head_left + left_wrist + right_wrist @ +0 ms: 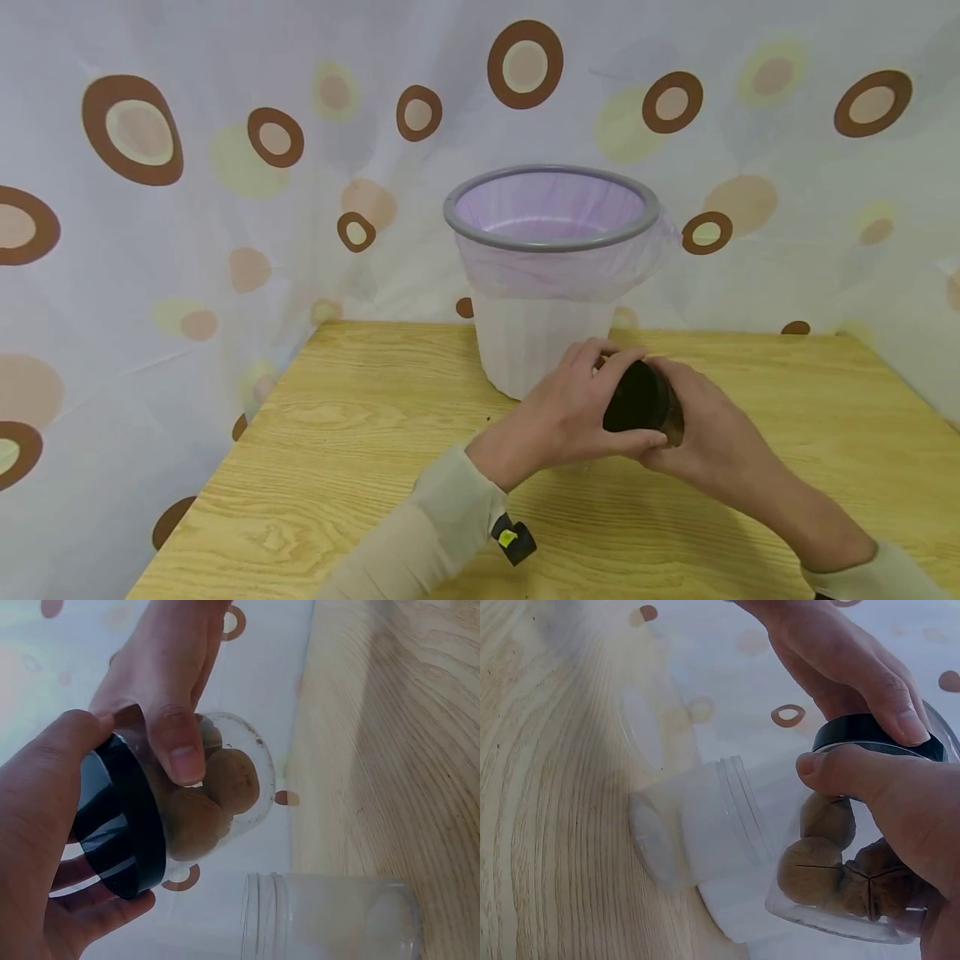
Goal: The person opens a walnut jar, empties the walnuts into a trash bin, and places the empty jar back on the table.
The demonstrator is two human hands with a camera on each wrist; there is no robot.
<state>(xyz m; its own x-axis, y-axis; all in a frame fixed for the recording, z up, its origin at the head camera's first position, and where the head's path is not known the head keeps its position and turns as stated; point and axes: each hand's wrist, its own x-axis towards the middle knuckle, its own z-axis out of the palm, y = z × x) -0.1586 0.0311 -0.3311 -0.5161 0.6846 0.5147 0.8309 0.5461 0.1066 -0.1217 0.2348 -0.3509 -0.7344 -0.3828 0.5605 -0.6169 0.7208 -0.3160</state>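
Observation:
Both hands meet in front of the white bin, around one clear jar [241, 726] with a black lid [637, 397]. My left hand [566, 417] grips the lid, its thumb and fingers spread about the black rim. The right hand [723, 437] holds the jar's body from the other side, thumb along the clear wall. Several brown walnuts [817, 868] with dark seams show inside. In the head view the jar is tilted and mostly covered by the hands. A second clear jar [705, 821], with a threaded, lidless neck, stands on the table below the hands in the wrist views.
Behind the hands, a white bin [540, 333] with a grey rim and a thin purple liner stands on the wooden table [360, 433]. A pale cloth [225, 67] with brown ring patterns hangs behind and at the sides. A black strap [513, 540] sits at the left cuff.

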